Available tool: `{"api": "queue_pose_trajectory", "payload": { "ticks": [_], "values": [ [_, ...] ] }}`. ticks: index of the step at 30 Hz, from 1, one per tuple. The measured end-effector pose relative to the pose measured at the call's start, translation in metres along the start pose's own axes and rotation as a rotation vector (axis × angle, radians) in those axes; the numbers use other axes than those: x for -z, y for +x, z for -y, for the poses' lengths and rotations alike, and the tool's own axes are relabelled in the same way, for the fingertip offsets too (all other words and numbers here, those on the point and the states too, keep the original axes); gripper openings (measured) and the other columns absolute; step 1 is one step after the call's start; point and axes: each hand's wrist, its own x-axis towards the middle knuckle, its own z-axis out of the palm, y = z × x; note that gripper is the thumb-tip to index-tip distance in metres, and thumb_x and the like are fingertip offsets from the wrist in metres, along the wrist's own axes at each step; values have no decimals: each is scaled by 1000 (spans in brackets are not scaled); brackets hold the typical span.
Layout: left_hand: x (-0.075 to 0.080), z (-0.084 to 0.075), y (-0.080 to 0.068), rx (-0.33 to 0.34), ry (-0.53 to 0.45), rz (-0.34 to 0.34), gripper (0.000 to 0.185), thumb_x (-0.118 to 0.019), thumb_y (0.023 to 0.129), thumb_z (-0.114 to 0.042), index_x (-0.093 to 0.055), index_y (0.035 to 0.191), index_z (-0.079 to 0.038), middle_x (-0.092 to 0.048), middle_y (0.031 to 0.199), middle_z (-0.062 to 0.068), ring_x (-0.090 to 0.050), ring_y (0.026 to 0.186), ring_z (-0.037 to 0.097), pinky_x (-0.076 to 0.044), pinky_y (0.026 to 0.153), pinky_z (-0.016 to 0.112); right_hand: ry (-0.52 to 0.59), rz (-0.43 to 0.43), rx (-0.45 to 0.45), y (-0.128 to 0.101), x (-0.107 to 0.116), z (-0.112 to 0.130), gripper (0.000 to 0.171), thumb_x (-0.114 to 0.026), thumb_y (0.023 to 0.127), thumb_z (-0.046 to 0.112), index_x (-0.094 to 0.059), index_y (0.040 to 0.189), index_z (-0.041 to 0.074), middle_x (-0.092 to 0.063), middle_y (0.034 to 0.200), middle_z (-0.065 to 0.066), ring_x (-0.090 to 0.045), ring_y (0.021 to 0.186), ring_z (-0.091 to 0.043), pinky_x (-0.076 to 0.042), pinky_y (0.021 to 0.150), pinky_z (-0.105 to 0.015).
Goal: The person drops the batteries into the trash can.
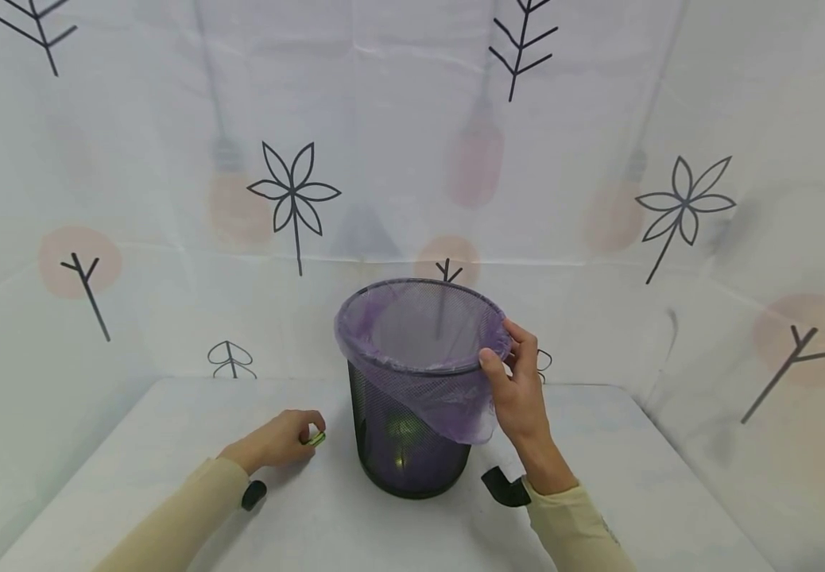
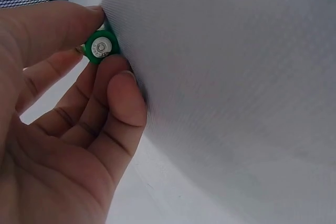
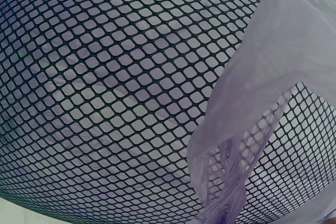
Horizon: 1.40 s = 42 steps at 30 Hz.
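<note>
White counter (image 1: 169, 445): left hand (image 1: 276, 441) pinched a small green battery (image 2: 101, 47), not yet binned; right hand (image 1: 520, 381) gripped the purple-lined black mesh bin (image 1: 412, 445) rim.

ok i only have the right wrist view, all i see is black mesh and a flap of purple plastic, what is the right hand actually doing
Observer: In the head view the right hand pinches the rim of a black mesh bin, where the purple liner folds over the edge.
Operator: and the left hand, is it on the bin too
Observer: No. The left hand rests on the white table to the left of the bin, apart from it.
Operator: holding anything
Observer: Yes, the left wrist view shows its fingertips pinching a small green battery, seen end on with its metal cap showing.
Operator: anything in the bin
Observer: Something greenish shows dimly through the mesh low down; I cannot tell what it is.
</note>
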Motion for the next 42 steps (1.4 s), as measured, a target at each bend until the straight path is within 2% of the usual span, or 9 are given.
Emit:
{"api": "queue_pose_trajectory", "payload": {
  "ticks": [19, 28, 32, 37, 42],
  "values": [
    [-2, -3, 0, -37, 23, 10, 31, -68, 79, 1, -61, 108, -11, -54, 73, 1, -50, 66, 15, -42, 59, 33, 10, 7, 5, 0, 0, 0, 57, -54, 95, 19, -26, 145, 15, -42, 131, -18, -46, 117, -27, -38, 92, -48],
    [-5, -1, 0, -66, 73, 21, 33, -67, 77, -1, -60, 107, -13, -54, 73, -1, -50, 66, 14, -42, 60, 33, 18, 6, 0, -1, 0, 1, 57, -54, 95, 19, -26, 145, 16, -43, 130, -18, -46, 116, -25, -39, 91, -46],
    [-5, 0, -2, -59, 52, 17, 32, -68, 77, -1, -60, 105, -13, -54, 74, 0, -50, 67, 15, -42, 60, 33, 18, 5, -1, -1, 0, 1, 58, -54, 95, 18, -26, 146, 16, -42, 132, -18, -45, 117, -26, -38, 92, -46],
    [1, -2, -8, -27, 0, -14, 31, -69, 77, -2, -61, 105, -13, -54, 75, 2, -51, 66, 17, -43, 58, 34, 15, 9, -4, -1, 0, 1, 60, -54, 95, 17, -24, 146, 16, -42, 133, -17, -45, 118, -26, -38, 92, -46],
    [18, -3, -14, -21, -17, -71, 32, -69, 79, -3, -60, 109, -11, -54, 74, 2, -51, 64, 17, -43, 55, 32, 19, 6, 2, 0, 0, 1, 57, -54, 96, 18, -26, 145, 16, -43, 131, -17, -46, 117, -25, -39, 90, -44]
  ]
}}
